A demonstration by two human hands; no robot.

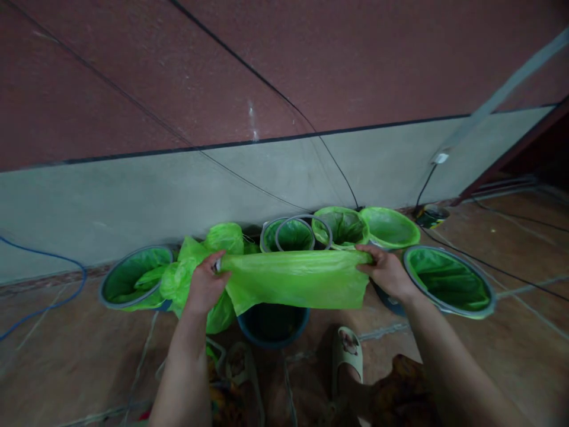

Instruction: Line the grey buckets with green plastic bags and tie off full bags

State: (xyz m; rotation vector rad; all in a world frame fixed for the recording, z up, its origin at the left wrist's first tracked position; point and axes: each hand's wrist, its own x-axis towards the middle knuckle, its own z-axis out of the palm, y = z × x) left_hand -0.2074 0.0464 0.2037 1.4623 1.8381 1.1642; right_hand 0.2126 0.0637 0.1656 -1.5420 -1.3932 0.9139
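Note:
A bright green plastic bag [296, 279] is stretched flat between my two hands, right above a small dark blue bin [272, 327] with no liner. My left hand [205, 283] is closed on the bag's left end, where more green plastic [191, 267] bunches up behind it. My right hand [386, 271] is closed on the bag's right corner. Both forearms reach in from the bottom of the view.
Several round bins lined with green bags stand along the grey and maroon wall: one at the left [136, 284], a cluster behind [338, 228], one at the right [448, 281]. A foot in a pale sandal [348, 350] rests on the brown tiled floor. Cables run across wall and floor.

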